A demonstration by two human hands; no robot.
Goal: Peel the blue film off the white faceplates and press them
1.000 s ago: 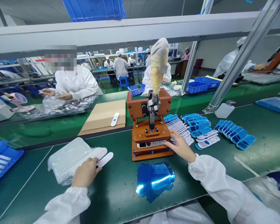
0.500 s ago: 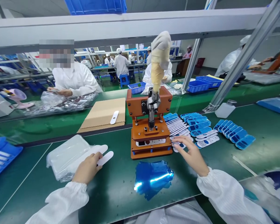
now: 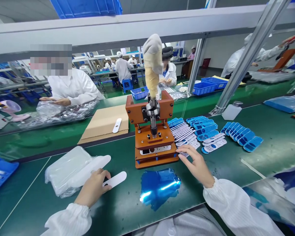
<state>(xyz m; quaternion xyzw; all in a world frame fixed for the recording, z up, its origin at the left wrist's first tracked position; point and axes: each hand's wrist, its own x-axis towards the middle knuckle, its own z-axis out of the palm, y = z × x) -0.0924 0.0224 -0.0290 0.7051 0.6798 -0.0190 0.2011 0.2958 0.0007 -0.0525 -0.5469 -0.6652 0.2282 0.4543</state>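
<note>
An orange hand press with a padded lever stands mid-bench; a white keypad piece lies in its slot. My left hand pinches a white oblong strip lying on the green mat, beside a clear bag of white parts. My right hand rests fingers spread at the press's right side, fingertips on a keypad piece at the near end of the rows.
Rows of blue and white keypad pieces lie right of the press. Crumpled blue film sits in front. A cardboard sheet, a blue tray at left and a white bottle stand around. Co-workers sit across the belt.
My left hand has drawn the white strip out of the bag toward the right. My right hand left the press's slot and settled on the keypad pieces beside it.
</note>
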